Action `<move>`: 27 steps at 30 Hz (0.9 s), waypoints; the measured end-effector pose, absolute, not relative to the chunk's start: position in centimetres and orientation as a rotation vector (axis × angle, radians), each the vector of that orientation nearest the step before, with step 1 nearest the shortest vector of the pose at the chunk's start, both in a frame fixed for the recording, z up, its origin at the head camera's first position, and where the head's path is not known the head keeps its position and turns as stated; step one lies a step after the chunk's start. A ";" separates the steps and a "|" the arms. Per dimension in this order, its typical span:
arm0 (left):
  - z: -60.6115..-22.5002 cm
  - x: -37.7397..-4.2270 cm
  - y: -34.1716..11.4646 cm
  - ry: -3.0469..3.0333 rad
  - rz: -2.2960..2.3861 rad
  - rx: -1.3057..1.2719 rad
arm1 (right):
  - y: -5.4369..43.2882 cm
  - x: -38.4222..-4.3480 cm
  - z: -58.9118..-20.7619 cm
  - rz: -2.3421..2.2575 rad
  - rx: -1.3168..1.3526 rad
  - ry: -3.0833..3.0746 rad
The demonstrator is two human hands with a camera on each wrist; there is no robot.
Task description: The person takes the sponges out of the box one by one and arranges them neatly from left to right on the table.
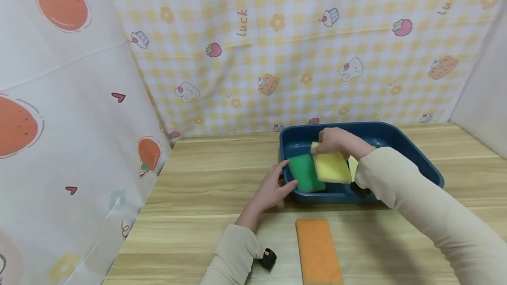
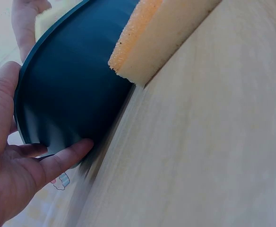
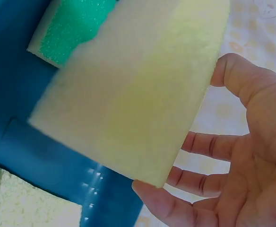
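My right hand (image 1: 336, 140) pinches a yellow sponge (image 1: 332, 167) by its edge, above the blue tray (image 1: 420, 162). The right wrist view shows this sponge (image 3: 142, 94) tilted, with the thumb and fingers along its edge. At the tray's near left corner my left hand (image 1: 273, 188) holds the wall, its thumb over the rim and other fingers against the outer side (image 2: 72, 113). A green sponge (image 1: 305, 173) lies in the tray beside that hand. Another pale yellow sponge (image 3: 34, 198) lies in the tray, partly hidden by the right arm in the head view.
In front of the tray an orange sponge (image 1: 318, 250) lies on the wooden table (image 1: 190, 214). Patterned cloth (image 1: 277, 56) hangs behind the table, and more cloth (image 1: 79, 100) hangs on the left side.
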State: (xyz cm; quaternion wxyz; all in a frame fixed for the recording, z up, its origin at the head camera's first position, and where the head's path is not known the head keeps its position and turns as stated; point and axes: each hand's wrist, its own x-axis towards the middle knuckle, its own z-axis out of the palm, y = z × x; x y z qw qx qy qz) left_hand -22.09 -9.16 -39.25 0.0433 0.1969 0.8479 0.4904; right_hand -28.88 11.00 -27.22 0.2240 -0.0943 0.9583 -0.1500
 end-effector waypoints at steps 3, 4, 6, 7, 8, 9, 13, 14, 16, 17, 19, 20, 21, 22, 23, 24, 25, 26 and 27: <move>-39.3 -22.1 -9.2 2.594 1.502 0.604 | 11.1 -28.2 -26.8 -0.392 -0.289 2.661; -39.3 -22.0 -9.2 2.591 1.503 0.603 | 11.2 -27.9 -26.6 -0.391 -0.297 2.664; -39.3 -22.1 -9.2 2.594 1.502 0.610 | 11.4 -27.4 -26.5 -0.389 -0.314 2.672; -39.3 -22.0 -9.2 2.594 1.503 0.610 | 11.6 -27.2 -26.5 -0.391 -0.321 2.676; -39.4 -22.1 -9.2 2.595 1.504 0.613 | 11.7 -26.9 -26.5 -0.388 -0.329 2.681; -39.4 -22.1 -9.2 2.596 1.505 0.617 | 11.8 -26.6 -26.5 -0.384 -0.337 2.688; -39.5 -22.1 -9.2 2.599 1.508 0.626 | 12.2 -25.5 -26.5 -0.351 -0.379 2.714; -39.5 -22.1 -9.2 2.599 1.509 0.628 | 12.3 -25.2 -26.5 -0.348 -0.386 2.717; -39.6 -22.2 -9.2 2.597 1.511 0.624 | 12.4 -24.7 -26.5 -0.343 -0.399 2.725; -39.6 -22.1 -9.2 2.597 1.510 0.621 | 12.4 -24.4 -26.5 -0.340 -0.404 2.730; -39.6 -22.1 -9.2 2.594 1.513 0.616 | 12.4 -23.9 -26.6 -0.342 -0.404 2.740; -39.6 -22.1 -9.2 2.594 1.512 0.614 | 12.5 -23.7 -26.6 -0.339 -0.407 2.745; -39.6 -22.1 -9.2 2.594 1.512 0.613 | 12.5 -23.4 -26.6 -0.337 -0.409 2.751; -39.6 -22.1 -9.2 2.591 1.514 0.610 | 12.5 -23.1 -26.6 -0.337 -0.409 2.755; -39.6 -22.1 -9.2 2.589 1.516 0.611 | 12.5 -22.8 -26.6 -0.336 -0.414 2.758; -39.6 -22.1 -9.2 2.587 1.519 0.613 | 12.6 -22.6 -26.6 -0.337 -0.420 2.760; -39.6 -22.0 -9.2 2.586 1.520 0.614 | 12.6 -22.3 -26.6 -0.336 -0.426 2.761; -39.6 -22.0 -9.2 2.585 1.522 0.616 | 12.7 -22.0 -26.6 -0.337 -0.429 2.762; -39.6 -22.0 -9.2 2.583 1.524 0.617 | 12.7 -21.7 -26.7 -0.337 -0.427 2.763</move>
